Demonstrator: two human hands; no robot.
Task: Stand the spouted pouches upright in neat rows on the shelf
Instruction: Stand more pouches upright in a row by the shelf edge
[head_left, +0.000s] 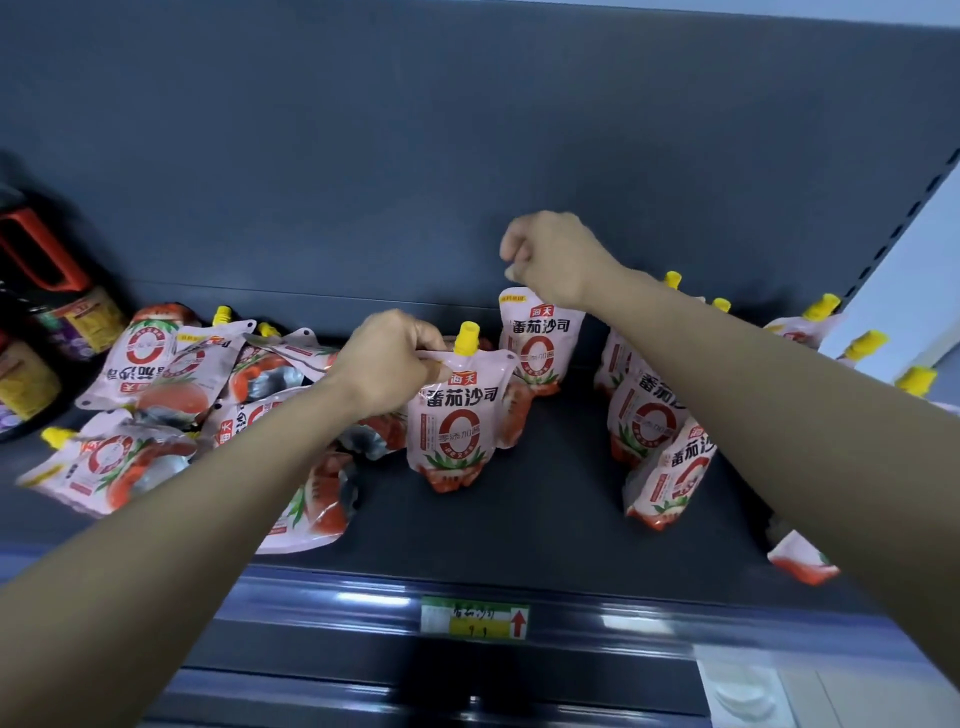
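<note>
Pouch (453, 415) stands upright mid-shelf (545, 493), left hand (387, 364) pinching its top edge beside the yellow spout (466, 338). Right hand (556, 257) grips the rear pouch (535, 340) by its top, fingers closed. Loose pouches (156, 405) lie jumbled left.

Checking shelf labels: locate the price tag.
In the head view, the price tag sits on the shelf's front rail, centre-bottom, below the upright pouch the left hand holds.

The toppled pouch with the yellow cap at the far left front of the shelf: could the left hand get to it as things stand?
Probably yes, once freed. The left hand now pinches the upright pouch. The toppled pouch lies uncovered near the shelf front, left of that forearm, with nothing above it.
</note>
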